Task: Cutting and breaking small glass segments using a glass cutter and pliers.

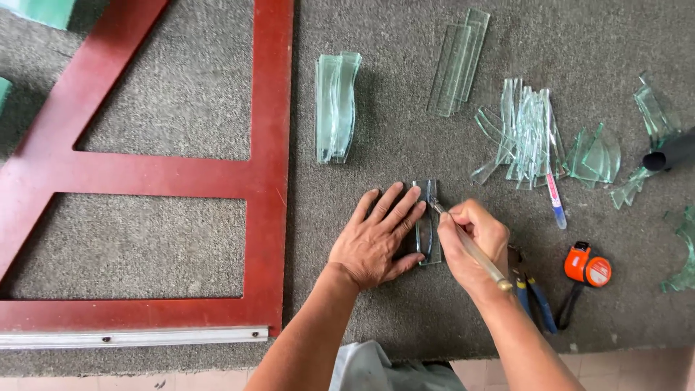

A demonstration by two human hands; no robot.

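L hand (376,235) spread flat, pinning glass strip (427,221); R hand (474,242) pinching cutter (470,246), tip near strip's top, score looks barely begun. Cut stack (337,107) and offcuts (525,130) already done.

A small strip of clear, green-edged glass (428,221) lies flat on the grey carpeted counter (405,318), its long side running away from the person, partly covered by a hand. A slim glass cutter (470,246) with a pale handle and brass end slants across it, tip touching the strip's upper part.
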